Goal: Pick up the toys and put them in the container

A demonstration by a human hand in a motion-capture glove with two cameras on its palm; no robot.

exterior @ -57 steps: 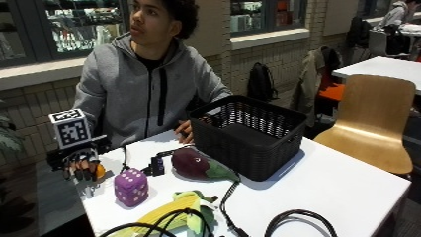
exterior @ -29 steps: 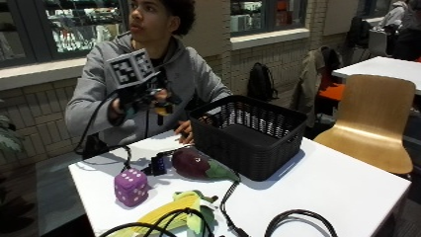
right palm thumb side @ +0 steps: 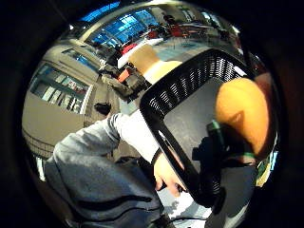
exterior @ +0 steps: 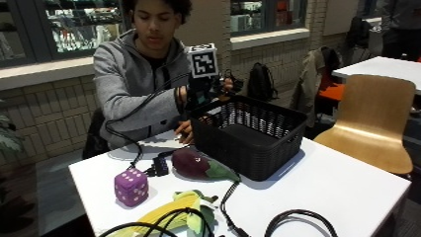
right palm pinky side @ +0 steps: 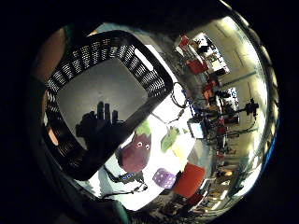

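My gloved right hand [exterior: 209, 93] hovers over the near-left rim of the black mesh basket [exterior: 263, 148]. In the thumb side palm view an orange toy [right palm thumb side: 242, 114] with a green stem lies against the palm, above the bare basket floor [right palm thumb side: 190, 128]; my fingers seem curled round it. The little finger side palm view looks down into the basket [right palm pinky side: 154, 79], where only the hand's shadow shows. A purple aubergine toy [exterior: 197, 165] lies against the basket's front. A purple dice [exterior: 131, 186] and a yellow-green plush [exterior: 178, 210] lie on the white table [exterior: 329, 182].
The person's bare left hand [exterior: 184, 131] rests at the basket's left side. Black cables [exterior: 296, 222] loop along the table's front edge and run past the aubergine. A wooden chair [exterior: 375, 118] stands at the right of the table.
The right hand rose from the table's left edge beside the dice, swung up past the chest and now hangs over the basket with the orange toy.
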